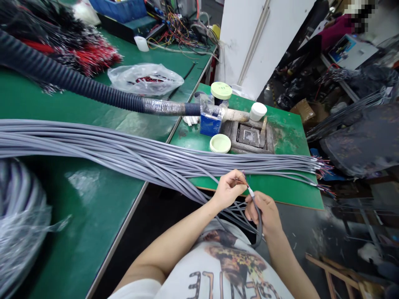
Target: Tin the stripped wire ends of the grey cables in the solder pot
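Observation:
My right hand (pixel 263 211) grips one grey cable (pixel 258 216) just below its stripped end, the cable curving down toward my lap. My left hand (pixel 229 189) pinches the thin coloured wires (pixel 243 181) that stick out of that cable's end. Both hands hover at the near edge of the small green table (pixel 280 191). A long bundle of grey cables (pixel 124 149) lies across both tables, its stripped coloured tips (pixel 322 168) fanned out at the right.
A black corrugated hose (pixel 77 85) runs to a dark metal pot (pixel 251 137) beside a blue box (pixel 210 123), white-lidded jars (pixel 221 91) and a lid (pixel 220 143). A plastic bag (pixel 145 78), red and black wires (pixel 87 56) and a wrapped cable coil (pixel 18 220) sit left. Another person (pixel 336 29) is far right.

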Demonstrator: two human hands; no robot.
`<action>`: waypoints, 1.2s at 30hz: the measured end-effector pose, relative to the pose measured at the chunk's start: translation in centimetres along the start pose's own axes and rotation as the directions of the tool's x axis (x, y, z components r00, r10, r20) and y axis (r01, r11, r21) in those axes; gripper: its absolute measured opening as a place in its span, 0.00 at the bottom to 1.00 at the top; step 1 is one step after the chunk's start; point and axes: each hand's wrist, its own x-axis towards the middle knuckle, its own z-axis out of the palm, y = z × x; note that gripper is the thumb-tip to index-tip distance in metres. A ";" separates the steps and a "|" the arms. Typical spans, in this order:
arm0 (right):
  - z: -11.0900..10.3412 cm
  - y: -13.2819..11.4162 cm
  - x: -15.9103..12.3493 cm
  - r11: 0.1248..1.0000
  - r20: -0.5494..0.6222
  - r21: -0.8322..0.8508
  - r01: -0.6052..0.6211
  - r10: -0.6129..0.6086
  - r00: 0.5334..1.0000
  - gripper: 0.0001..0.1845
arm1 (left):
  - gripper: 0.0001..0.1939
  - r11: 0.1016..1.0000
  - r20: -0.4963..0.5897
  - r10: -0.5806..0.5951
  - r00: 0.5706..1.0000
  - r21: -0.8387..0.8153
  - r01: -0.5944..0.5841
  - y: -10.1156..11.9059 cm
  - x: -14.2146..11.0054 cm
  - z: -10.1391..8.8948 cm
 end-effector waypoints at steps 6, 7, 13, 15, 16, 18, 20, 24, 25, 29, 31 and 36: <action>0.1 -2.3 0.9 0.932 -0.051 -0.360 0.051 -0.074 0.996 0.10 | 0.10 0.999 -0.078 -0.019 0.997 0.037 0.022 -0.1 -0.9 0.3; 0.2 -2.6 1.0 0.913 -0.060 -0.400 0.075 -0.107 0.992 0.09 | 0.10 0.999 -0.089 -0.033 0.995 0.025 0.035 -0.2 -1.0 0.4; 1.0 -3.4 1.9 0.826 -0.095 -0.519 0.218 -0.309 0.946 0.08 | 0.13 0.964 -0.100 -0.193 0.976 -0.204 0.170 -0.5 -1.6 0.8; 1.1 -3.7 2.2 0.792 -0.086 -0.570 0.219 -0.322 0.943 0.08 | 0.13 0.963 -0.092 -0.190 0.977 -0.214 0.167 -0.2 -1.6 1.0; 1.1 -4.0 2.3 0.772 -0.078 -0.598 0.216 -0.324 0.943 0.07 | 0.13 0.969 -0.096 -0.168 0.981 -0.199 0.146 0.0 -1.6 1.0; 1.2 -4.7 2.6 0.726 -0.045 -0.652 0.221 -0.329 0.943 0.06 | 0.13 0.987 -0.120 -0.099 0.988 -0.140 0.082 0.5 -1.6 0.9; 1.2 -5.4 2.8 0.686 0.010 -0.690 0.232 -0.312 0.950 0.06 | 0.12 0.999 -0.142 -0.031 0.989 -0.038 0.026 1.0 -1.5 0.6; 1.3 -6.4 3.4 0.661 0.079 -0.717 0.221 -0.239 0.968 0.07 | 0.10 0.995 -0.115 0.001 0.993 0.102 0.011 1.7 -1.3 0.1; 1.3 -6.4 3.5 0.665 0.079 -0.715 0.217 -0.232 0.969 0.07 | 0.10 0.996 -0.103 -0.004 0.995 0.086 0.012 1.7 -1.3 0.0; 1.7 -5.9 3.9 0.728 0.035 -0.643 0.236 -0.280 0.959 0.10 | 0.13 0.995 -0.070 -0.049 0.996 -0.092 0.042 1.4 -1.1 0.4; 1.9 -5.5 3.9 0.768 -0.013 -0.593 0.243 -0.311 0.950 0.10 | 0.14 0.989 -0.084 -0.086 0.993 -0.127 0.075 0.8 -1.2 0.8; 2.2 -5.5 4.0 0.792 -0.063 -0.567 0.228 -0.317 0.946 0.10 | 0.15 0.994 -0.073 -0.094 0.993 -0.054 0.090 -0.2 -1.6 0.8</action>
